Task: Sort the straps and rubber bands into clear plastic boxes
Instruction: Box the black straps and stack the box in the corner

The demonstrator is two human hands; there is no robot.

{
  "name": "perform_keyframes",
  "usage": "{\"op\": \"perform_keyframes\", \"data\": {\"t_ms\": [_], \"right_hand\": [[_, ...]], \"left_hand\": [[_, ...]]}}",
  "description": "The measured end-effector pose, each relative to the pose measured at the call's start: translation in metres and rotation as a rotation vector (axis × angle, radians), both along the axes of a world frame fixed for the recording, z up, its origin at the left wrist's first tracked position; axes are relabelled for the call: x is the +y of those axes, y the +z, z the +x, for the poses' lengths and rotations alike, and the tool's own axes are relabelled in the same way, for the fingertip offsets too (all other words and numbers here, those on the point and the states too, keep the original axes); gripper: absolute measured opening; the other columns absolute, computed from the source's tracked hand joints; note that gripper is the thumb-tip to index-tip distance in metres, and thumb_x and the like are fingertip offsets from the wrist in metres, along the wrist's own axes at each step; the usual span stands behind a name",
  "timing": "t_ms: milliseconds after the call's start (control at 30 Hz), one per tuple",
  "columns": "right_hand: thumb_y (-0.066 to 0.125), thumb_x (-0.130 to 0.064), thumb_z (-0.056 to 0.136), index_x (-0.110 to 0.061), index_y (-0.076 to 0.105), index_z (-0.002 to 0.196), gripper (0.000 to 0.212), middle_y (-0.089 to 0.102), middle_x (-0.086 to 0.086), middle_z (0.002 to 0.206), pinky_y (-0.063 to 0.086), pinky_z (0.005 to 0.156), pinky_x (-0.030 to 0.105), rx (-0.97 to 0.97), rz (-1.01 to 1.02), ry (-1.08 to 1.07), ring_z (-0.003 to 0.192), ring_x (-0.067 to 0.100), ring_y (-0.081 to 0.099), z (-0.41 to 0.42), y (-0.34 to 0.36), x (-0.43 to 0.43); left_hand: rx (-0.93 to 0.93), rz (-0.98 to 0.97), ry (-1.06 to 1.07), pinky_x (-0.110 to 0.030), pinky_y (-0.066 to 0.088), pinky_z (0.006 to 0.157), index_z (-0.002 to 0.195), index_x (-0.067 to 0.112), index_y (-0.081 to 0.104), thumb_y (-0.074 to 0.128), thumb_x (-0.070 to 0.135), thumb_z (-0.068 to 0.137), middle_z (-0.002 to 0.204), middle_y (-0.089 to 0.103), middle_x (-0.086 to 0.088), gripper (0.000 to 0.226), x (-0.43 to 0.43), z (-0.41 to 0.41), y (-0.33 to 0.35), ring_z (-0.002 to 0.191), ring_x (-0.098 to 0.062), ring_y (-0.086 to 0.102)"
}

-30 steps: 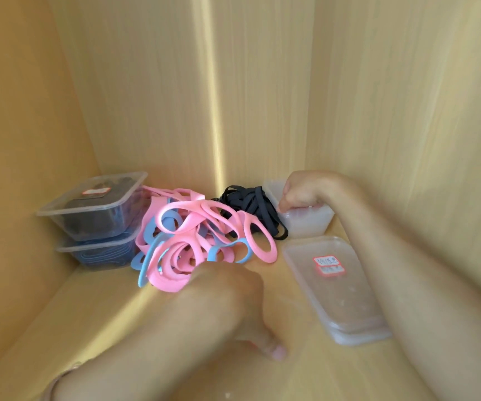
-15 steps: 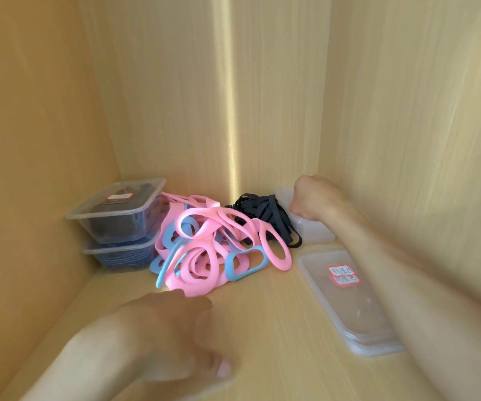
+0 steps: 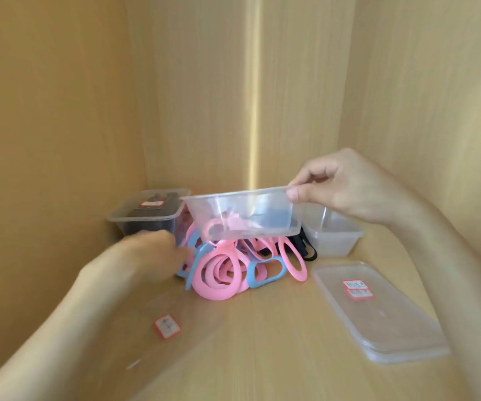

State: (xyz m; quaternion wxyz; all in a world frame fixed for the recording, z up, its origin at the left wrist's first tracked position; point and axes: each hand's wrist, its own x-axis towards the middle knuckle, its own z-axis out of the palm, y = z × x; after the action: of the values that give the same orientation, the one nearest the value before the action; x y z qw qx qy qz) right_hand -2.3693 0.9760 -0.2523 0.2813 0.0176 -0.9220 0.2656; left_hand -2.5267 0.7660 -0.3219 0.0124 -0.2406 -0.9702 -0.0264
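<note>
A tangled pile of pink straps [image 3: 219, 273] and blue straps [image 3: 265, 273] lies in the back corner of a wooden shelf. Black rubber bands [image 3: 306, 247] sit behind the pile on the right, mostly hidden. My right hand [image 3: 343, 189] pinches the rim of an empty clear plastic box [image 3: 242, 215] and holds it in the air just above the pile. My left hand [image 3: 152, 253] is blurred and reaches to the left edge of the pile, its fingertips at the straps. Whether it grips one is unclear.
Another empty clear box [image 3: 332, 235] stands in the back right corner. Clear lids [image 3: 378, 314] with red-edged labels lie stacked on the right. A lidded box with dark contents [image 3: 146, 215] stands at the back left. A red-edged label [image 3: 167, 326] lies near my left forearm.
My right hand has lifted a clear box out of the back right corner and carried it left over the pile. My left hand has moved forward from the shelf front to the straps.
</note>
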Motion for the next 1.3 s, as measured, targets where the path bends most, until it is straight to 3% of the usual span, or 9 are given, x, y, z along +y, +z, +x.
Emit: {"op": "perform_keyframes", "data": {"t_ms": [133,233,500,600,733,900,1067,1200,1300], "right_hand": [[0.078,-0.002,0.077,-0.017,0.076,0.07,0.016,0.073,0.008,0.074,0.049,0.062,0.022,-0.201,-0.189,0.228,0.067,0.01,0.062,0.014,-0.031,0.011],[0.072,-0.001,0.072,-0.014,0.075,0.068,0.014,0.069,-0.002,0.066,0.045,0.059,0.011,-0.413,-0.327,0.292,0.06,0.002,0.06,0.017,-0.046,0.024],[0.07,-0.016,0.069,-0.016,0.073,0.079,0.011,0.066,-0.009,0.067,0.041,0.057,0.008,-0.811,-0.321,0.336,0.057,-0.001,0.057,0.024,-0.055,0.032],[0.074,-0.03,0.069,-0.019,0.077,0.084,0.019,0.073,-0.002,0.082,0.045,0.062,0.008,-0.811,-0.349,0.323,0.071,0.001,0.065,0.02,-0.06,0.032],[0.07,-0.05,0.066,-0.029,0.077,0.095,0.036,0.075,0.001,0.097,0.047,0.099,0.031,-0.823,-0.321,0.281,0.098,0.017,0.07,0.016,-0.066,0.034],[0.071,-0.029,0.085,-0.011,0.074,0.096,0.022,0.075,0.012,0.093,0.049,0.099,0.036,-0.501,-0.477,0.136,0.093,0.026,0.07,0.002,-0.052,0.038],[0.062,-0.013,0.087,-0.016,0.07,0.08,0.011,0.071,0.003,0.089,0.046,0.066,0.023,-0.283,-0.228,-0.326,0.074,0.015,0.062,-0.06,-0.049,0.059],[0.062,-0.018,0.085,-0.007,0.071,0.086,0.015,0.07,0.009,0.095,0.053,0.074,0.033,-0.274,-0.061,-0.526,0.089,0.027,0.064,-0.1,-0.068,0.079],[0.063,-0.04,0.087,-0.009,0.063,0.075,0.034,0.062,0.009,0.091,0.05,0.083,0.037,-0.352,0.193,-0.617,0.099,0.031,0.056,-0.114,-0.077,0.081]], "left_hand": [[0.217,0.686,-0.057,-0.038,0.049,0.073,0.083,0.01,0.06,0.04,0.033,0.099,0.085,0.066,-0.014,0.035,-0.002,-0.013,0.005,0.082,-0.032,0.062],[-0.065,0.889,-0.254,-0.04,0.051,0.069,0.078,0.015,0.065,0.041,0.03,0.1,0.067,0.063,-0.002,0.036,0.002,0.001,-0.016,0.066,-0.021,0.058],[-0.319,0.797,-0.497,-0.029,0.046,0.057,0.062,0.019,0.061,0.046,0.042,0.097,0.057,0.059,0.001,0.045,0.003,0.011,-0.031,0.053,-0.013,0.053],[-0.399,0.705,-0.525,-0.024,0.043,0.055,0.058,0.016,0.058,0.052,0.032,0.097,0.054,0.062,-0.001,0.042,0.002,0.014,-0.03,0.051,-0.017,0.058],[-0.484,0.615,-0.554,-0.027,0.045,0.054,0.074,0.022,0.058,0.059,0.032,0.094,0.058,0.065,-0.002,0.022,0.003,0.019,-0.031,0.053,-0.017,0.06],[-0.365,0.617,-0.437,-0.031,0.055,0.061,0.097,0.031,0.049,0.04,0.048,0.096,0.062,0.064,0.005,0.019,0.009,0.02,-0.037,0.056,-0.011,0.063],[-0.297,0.516,-0.326,-0.026,0.052,0.065,0.102,0.013,0.055,0.034,0.037,0.101,0.09,0.07,-0.009,0.032,0.008,0.01,-0.037,0.069,-0.017,0.066],[-0.22,0.235,-0.208,-0.03,0.047,0.092,0.116,0.012,0.057,0.028,0.033,0.103,0.118,0.063,-0.005,0.037,0.004,0.002,-0.039,0.102,-0.021,0.062],[-0.125,0.072,-0.157,-0.024,0.045,0.08,0.112,0.021,0.06,0.032,0.041,0.101,0.106,0.061,-0.001,0.037,0.007,-0.001,-0.039,0.09,-0.018,0.056]]}}
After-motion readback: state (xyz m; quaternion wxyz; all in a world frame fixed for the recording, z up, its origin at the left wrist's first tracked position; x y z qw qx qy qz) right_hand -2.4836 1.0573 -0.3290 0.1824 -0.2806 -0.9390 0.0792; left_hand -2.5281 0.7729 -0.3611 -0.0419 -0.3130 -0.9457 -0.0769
